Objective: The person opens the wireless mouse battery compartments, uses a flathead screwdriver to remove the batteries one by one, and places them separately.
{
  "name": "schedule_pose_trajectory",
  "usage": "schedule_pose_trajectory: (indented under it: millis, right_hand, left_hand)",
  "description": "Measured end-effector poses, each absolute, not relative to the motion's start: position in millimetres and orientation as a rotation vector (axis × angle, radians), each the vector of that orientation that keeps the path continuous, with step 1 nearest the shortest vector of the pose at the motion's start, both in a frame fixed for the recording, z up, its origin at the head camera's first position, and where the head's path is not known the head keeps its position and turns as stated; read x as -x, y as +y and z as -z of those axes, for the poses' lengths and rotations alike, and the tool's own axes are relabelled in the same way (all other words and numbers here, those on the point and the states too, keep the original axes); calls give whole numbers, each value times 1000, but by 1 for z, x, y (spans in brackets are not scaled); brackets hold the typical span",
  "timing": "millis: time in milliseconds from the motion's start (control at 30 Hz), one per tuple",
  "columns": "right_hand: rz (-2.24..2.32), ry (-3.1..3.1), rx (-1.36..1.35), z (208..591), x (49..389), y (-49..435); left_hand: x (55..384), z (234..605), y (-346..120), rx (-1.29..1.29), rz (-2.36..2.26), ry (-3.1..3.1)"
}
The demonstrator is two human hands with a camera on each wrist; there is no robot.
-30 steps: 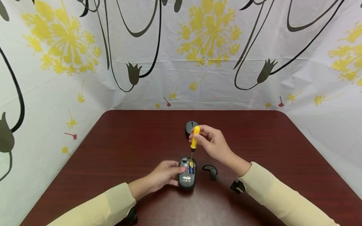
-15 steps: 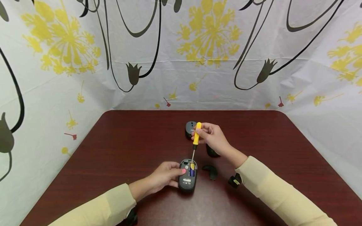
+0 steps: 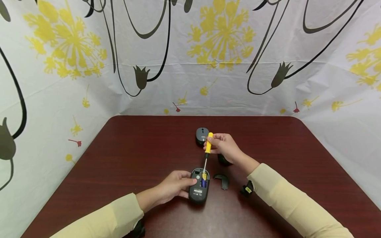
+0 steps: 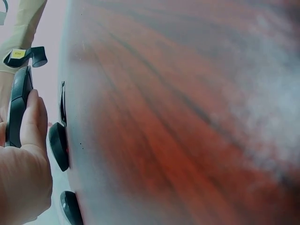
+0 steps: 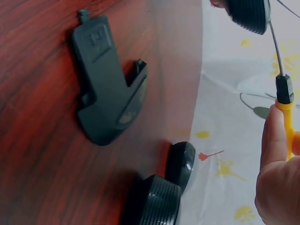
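My left hand grips a dark computer mouse with its underside up, the thumb lying across it. In its uncovered battery slot sits a blue and yellow battery. My right hand pinches the yellow handle of a screwdriver, which points down at the battery's upper end. Whether the tip touches the battery or the slot's edge, I cannot tell. Seen side-on, the held mouse is in the left wrist view. The right wrist view shows the screwdriver reaching the mouse.
Right of the held mouse, a black battery cover lies on the dark red table. A second mouse stands farther back. Another black mouse is partly hidden under my right forearm. A patterned sheet hangs behind.
The right hand with the screwdriver has shifted slightly right; it rose, then dropped a little. The held mouse has moved slightly right and nearer. The black mouse under the right arm has come into view.
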State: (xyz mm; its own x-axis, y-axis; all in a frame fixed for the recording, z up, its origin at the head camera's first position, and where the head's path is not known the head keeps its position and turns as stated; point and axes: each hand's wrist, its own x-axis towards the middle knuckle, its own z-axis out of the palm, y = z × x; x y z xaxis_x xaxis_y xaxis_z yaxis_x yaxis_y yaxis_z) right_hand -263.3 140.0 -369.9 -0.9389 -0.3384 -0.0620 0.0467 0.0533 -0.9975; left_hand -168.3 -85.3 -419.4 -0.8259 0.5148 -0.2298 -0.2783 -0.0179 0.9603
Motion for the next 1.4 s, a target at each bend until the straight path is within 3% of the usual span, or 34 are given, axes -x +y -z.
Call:
schedule_pose_trajectory:
  millis: [1400]
  right_hand:
    - [1974,1874,111,389,267,141]
  left_hand:
    - [167,420,-81,-256,-1899,1687]
